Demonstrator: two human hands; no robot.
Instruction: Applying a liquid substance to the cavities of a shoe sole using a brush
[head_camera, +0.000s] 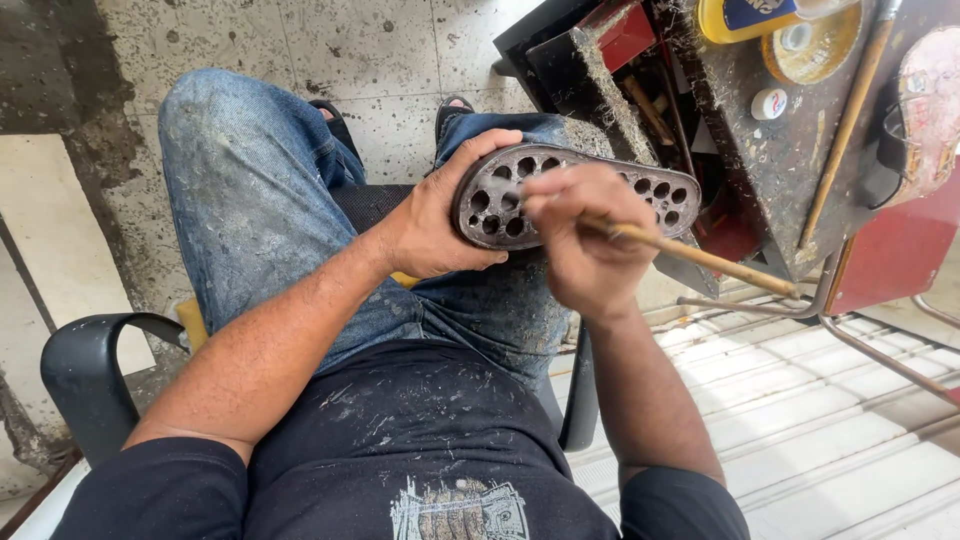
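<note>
My left hand (435, 225) grips the heel end of a dark grey shoe sole (660, 190), held over my right knee with its hollowed, many-holed side facing up. My right hand (585, 245) is closed around a thin wooden-handled brush (720, 262); the tip is hidden behind my fingers at the sole's surface, and the handle points out to the right. I sit in a chair in stained blue jeans and a black shirt.
A glue-crusted work stand (770, 150) stands right in front, carrying a yellow tin (815, 45), a small white cap (768, 103), a long wooden stick (845, 125) and another sole (930, 110). A black chair armrest (85, 375) curves at left. Speckled tile floor lies ahead.
</note>
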